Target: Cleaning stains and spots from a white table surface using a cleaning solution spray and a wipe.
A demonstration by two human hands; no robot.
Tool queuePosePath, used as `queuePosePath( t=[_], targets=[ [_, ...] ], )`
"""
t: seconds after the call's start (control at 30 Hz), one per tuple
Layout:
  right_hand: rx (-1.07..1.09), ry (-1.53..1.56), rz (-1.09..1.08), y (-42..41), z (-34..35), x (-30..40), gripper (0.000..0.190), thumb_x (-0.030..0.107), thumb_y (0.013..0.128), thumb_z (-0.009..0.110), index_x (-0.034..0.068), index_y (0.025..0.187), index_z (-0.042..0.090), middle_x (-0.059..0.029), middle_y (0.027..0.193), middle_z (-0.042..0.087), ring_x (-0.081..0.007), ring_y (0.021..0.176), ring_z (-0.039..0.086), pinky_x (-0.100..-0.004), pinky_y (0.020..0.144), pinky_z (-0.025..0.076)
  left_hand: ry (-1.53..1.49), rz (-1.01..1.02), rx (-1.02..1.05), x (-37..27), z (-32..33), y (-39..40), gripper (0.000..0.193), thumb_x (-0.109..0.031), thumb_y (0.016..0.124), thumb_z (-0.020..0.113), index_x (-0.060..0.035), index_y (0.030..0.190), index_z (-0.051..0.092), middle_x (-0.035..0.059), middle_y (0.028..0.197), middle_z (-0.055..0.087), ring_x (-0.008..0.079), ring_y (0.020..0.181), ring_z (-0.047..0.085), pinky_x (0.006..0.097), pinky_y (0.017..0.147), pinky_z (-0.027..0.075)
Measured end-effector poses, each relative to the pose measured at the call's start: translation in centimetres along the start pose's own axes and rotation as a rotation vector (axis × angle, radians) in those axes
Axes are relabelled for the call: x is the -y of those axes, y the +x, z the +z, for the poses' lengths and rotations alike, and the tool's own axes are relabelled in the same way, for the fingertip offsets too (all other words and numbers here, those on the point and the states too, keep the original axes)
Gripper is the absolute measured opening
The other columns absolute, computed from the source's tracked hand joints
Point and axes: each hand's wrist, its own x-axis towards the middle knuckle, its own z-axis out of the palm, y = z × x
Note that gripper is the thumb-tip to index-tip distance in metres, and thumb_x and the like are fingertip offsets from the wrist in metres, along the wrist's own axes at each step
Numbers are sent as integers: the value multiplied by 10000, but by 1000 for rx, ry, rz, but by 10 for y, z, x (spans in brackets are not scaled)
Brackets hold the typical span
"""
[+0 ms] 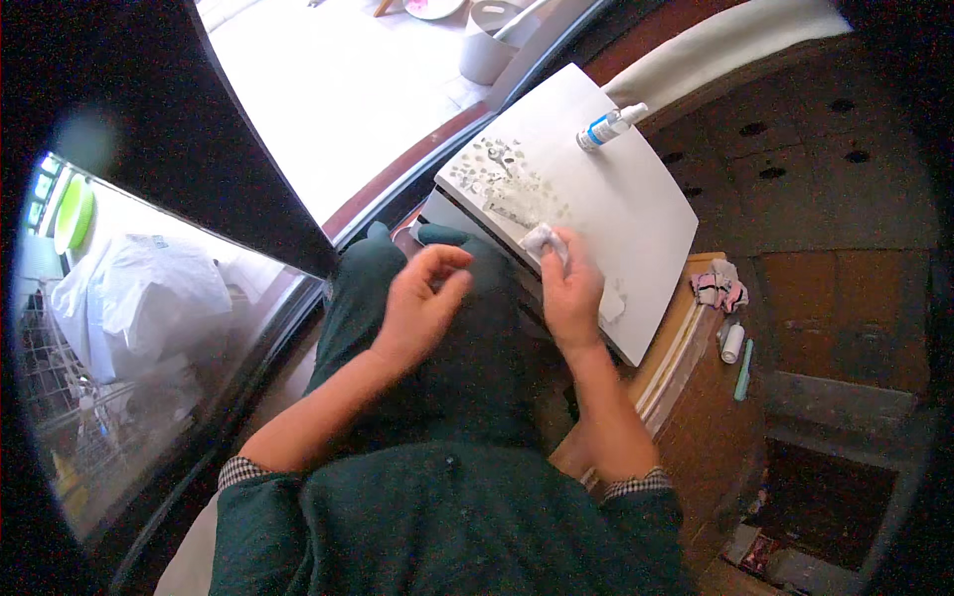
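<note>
A white board or flat-topped furniture piece lies before me, tilted in view, with grey-green spots and a smeared stain on its left part. My right hand grips a crumpled white cloth or tissue against the near edge of the white surface. Beside the stain's lower end, the cloth touches the board. Over my lap, my left hand hovers with its fingers curled; whether something small is between them cannot be told. A clear spray bottle with a white cap and blue label rests near the board's far edge.
At right, a wooden surface bears a pink and white cloth, a small white bottle and a teal stick-like item. Beyond the door sill stands a whitish bin. Left, a white plastic bag shows through glass.
</note>
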Motion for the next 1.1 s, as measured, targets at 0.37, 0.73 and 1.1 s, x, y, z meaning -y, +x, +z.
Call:
queuePosePath(
  t=[0.37, 0.73, 1.1],
  targets=[
    [107, -369, -260, 71, 18, -18, 178, 29, 812, 653, 27, 989, 644, -151, 932, 636, -329, 856, 635, -389, 770, 510, 258, 229, -113, 20, -43, 60, 126, -64, 915, 620, -15, 1023, 663, 71, 965, 650, 119, 714, 605, 259, 635, 488],
    [209, -652, -574, 90, 22, -7, 224, -2, 787, 626, 27, 1009, 636, -143, 952, 633, -338, 888, 636, -406, 787, 527, 346, 317, -88, 28, -48, 58, 104, -73, 907, 634, -29, 995, 668, 99, 922, 654, 197, 784, 666, 301, 689, 528],
    [304, -482, -514, 50, 18, -26, 253, -28, 800, 610, 29, 1045, 632, -150, 986, 591, -350, 969, 595, -437, 819, 501, 359, 293, -96, 24, -49, 57, 101, -67, 905, 630, -24, 986, 672, 102, 902, 654, 205, 768, 655, 305, 685, 523]
  ],
)
